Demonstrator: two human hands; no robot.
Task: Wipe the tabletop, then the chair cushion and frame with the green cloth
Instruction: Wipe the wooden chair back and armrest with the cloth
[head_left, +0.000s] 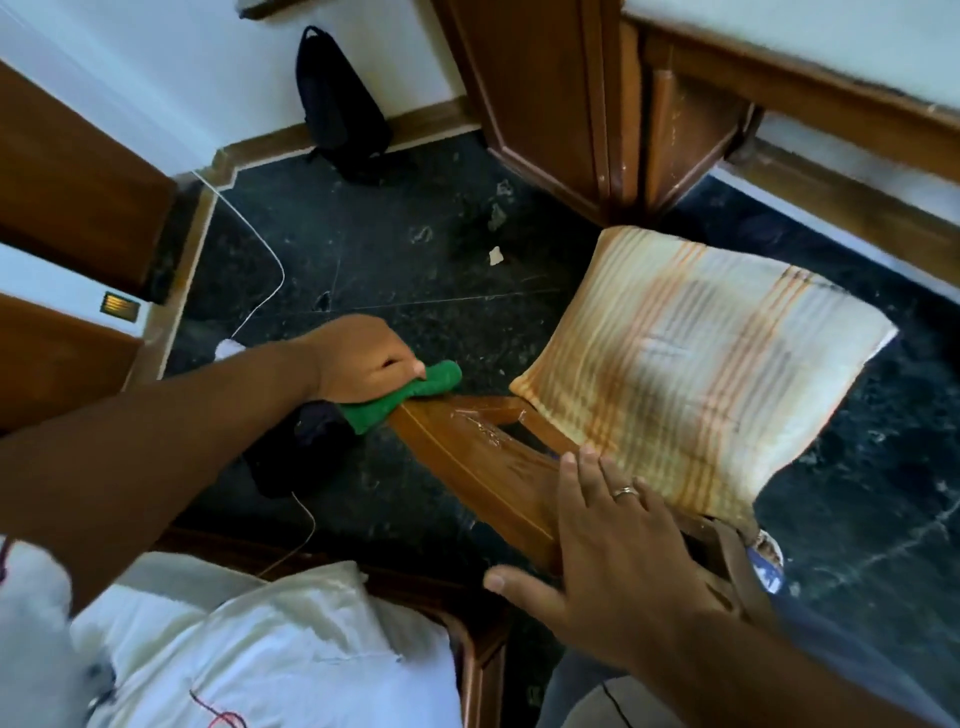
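Observation:
A wooden chair frame (467, 457) runs diagonally through the middle of the view. On its seat lies a cushion (701, 369) with orange and grey stripes on white. My left hand (358, 358) presses the green cloth (400, 402) onto the far end of the frame's top rail. My right hand (618, 556), with a ring on one finger, lies flat with spread fingers on the near end of the rail, touching the cushion's edge. The chair legs are hidden.
A dark marble floor (389, 249) with scraps of debris lies below. A black backpack (337, 104) leans on the white wall. A wooden table leg (561, 104) stands beyond the chair. A white cable (265, 249) crosses the floor. White bedding (270, 649) is at my lower left.

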